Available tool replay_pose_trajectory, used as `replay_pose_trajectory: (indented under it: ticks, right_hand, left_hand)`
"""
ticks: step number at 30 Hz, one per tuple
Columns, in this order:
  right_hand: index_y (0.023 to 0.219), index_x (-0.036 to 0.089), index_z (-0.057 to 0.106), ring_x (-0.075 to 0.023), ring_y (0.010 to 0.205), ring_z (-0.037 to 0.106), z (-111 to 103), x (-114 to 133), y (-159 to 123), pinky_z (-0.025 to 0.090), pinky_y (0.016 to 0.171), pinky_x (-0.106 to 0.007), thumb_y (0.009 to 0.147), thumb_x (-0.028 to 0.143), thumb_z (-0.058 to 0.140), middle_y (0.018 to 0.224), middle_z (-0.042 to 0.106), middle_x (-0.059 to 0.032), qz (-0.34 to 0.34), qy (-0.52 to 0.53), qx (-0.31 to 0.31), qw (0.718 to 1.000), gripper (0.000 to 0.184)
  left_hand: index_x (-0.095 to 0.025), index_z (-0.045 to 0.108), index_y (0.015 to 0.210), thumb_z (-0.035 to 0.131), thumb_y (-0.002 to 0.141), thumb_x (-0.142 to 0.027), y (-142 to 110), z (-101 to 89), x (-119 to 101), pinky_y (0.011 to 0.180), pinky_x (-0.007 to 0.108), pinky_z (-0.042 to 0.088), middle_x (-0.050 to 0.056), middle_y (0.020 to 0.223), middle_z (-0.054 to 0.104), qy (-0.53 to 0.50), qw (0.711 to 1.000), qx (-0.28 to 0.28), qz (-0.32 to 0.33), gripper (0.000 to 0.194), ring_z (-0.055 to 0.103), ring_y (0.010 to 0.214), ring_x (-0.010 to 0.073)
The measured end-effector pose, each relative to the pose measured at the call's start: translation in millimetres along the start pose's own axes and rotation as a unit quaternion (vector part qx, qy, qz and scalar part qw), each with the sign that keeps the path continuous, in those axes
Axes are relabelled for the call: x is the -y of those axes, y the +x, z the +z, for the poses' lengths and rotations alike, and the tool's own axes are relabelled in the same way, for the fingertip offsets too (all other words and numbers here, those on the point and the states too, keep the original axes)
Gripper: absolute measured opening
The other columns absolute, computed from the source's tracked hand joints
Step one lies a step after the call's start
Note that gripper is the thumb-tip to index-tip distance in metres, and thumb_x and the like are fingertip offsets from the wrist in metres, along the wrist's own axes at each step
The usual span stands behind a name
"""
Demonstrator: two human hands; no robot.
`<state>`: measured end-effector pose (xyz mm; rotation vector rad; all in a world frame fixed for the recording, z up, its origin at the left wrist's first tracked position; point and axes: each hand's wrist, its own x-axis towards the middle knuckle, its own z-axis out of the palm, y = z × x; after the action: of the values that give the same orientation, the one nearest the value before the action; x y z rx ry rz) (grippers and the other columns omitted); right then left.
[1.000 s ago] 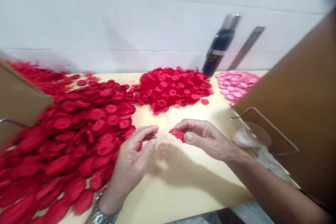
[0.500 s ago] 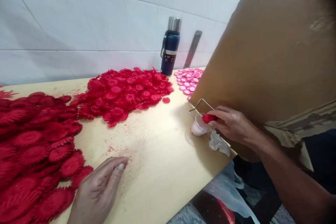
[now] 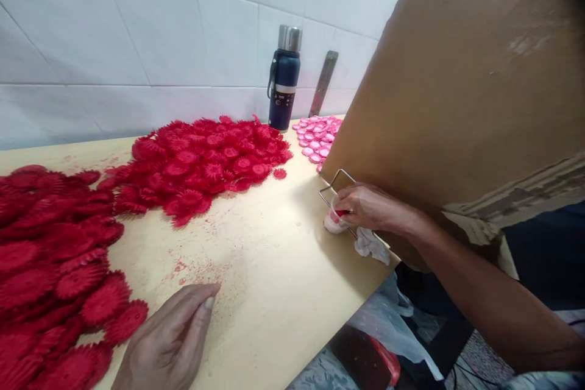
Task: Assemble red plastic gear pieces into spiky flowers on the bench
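My right hand [image 3: 365,207] is closed on a small red flower piece [image 3: 340,213] and presses it down into a small clear plastic cup [image 3: 333,223] at the table's right edge, inside a wire holder [image 3: 336,180]. My left hand [image 3: 171,341] rests flat on the table with its fingers stretched out, holding nothing, next to a big heap of red flower pieces [image 3: 50,256]. A second heap of red flower pieces [image 3: 205,161] lies further back in the middle.
A small pile of pink pieces [image 3: 317,137] lies at the back. A dark blue flask [image 3: 283,82] and a metal strip [image 3: 323,82] lean at the tiled wall. A large cardboard box [image 3: 457,85] stands on the right. A white rag [image 3: 371,244] lies by the cup.
My right hand carried the red piece from the table's middle to the cup and now dips it in. My left hand settled flat near the red heap. The view swung right.
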<state>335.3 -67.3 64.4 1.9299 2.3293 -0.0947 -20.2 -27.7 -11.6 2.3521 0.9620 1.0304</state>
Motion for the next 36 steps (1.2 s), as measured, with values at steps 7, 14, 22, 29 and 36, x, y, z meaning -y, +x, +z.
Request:
replay_pose_trajectory:
  ticks: [7,14,22,29,36]
  right_hand:
    - [0.071,0.018,0.064,-0.0117,0.063,0.050,-11,1,-9,0.032,0.060,-0.023,0.077,0.018,0.051,0.072,0.059,-0.0021,0.028,0.001,-0.012,1.000,0.015]
    - [0.079,0.018,0.066,-0.0129,0.063,0.053,-20,6,-25,0.034,0.060,-0.024,0.081,0.020,0.049,0.071,0.060,-0.0027,0.073,-0.014,-0.069,0.995,0.017]
    - [0.093,0.020,0.065,-0.0159,0.071,0.057,-12,10,-35,0.040,0.068,-0.027,0.084,0.023,0.048,0.082,0.065,-0.0049,0.080,0.002,-0.137,0.987,0.019]
    - [0.104,0.019,0.060,-0.0141,0.071,0.057,-28,47,-21,0.043,0.061,-0.025,0.085,0.034,0.049,0.088,0.064,-0.0057,0.047,0.241,-0.180,0.953,0.026]
    - [0.086,0.017,0.052,-0.0097,0.066,0.053,-12,134,61,0.044,0.059,-0.021,0.080,0.029,0.055,0.080,0.060,-0.0009,-0.111,0.446,-0.118,0.880,0.013]
  left_hand:
    - [-0.021,0.063,0.084,0.052,0.079,-0.029,0,-0.2,-1,0.062,0.019,0.051,0.003,0.079,0.070,0.004,1.000,0.020,-0.014,0.015,0.066,0.067,0.0150]
    - [-0.020,0.064,0.081,0.052,0.078,-0.028,4,-2.3,-3,0.059,0.017,0.051,0.002,0.074,0.070,-0.020,0.999,0.014,-0.039,0.014,0.066,0.064,0.0135]
    - [-0.022,0.067,0.073,0.055,0.074,-0.035,18,-15.6,-14,0.056,0.019,0.052,0.002,0.071,0.071,-0.065,0.992,0.005,-0.112,0.019,0.066,0.061,0.0154]
    - [-0.022,0.066,0.098,0.052,0.077,-0.043,36,-22.5,-40,0.077,0.028,0.051,0.006,0.099,0.069,-0.119,0.971,0.063,-0.196,0.033,0.064,0.089,0.0209]
    - [-0.020,0.049,0.125,0.047,0.082,-0.046,76,-3.3,-45,0.088,0.029,0.044,0.007,0.120,0.059,-0.278,0.938,0.075,-0.194,0.051,0.055,0.108,0.0213]
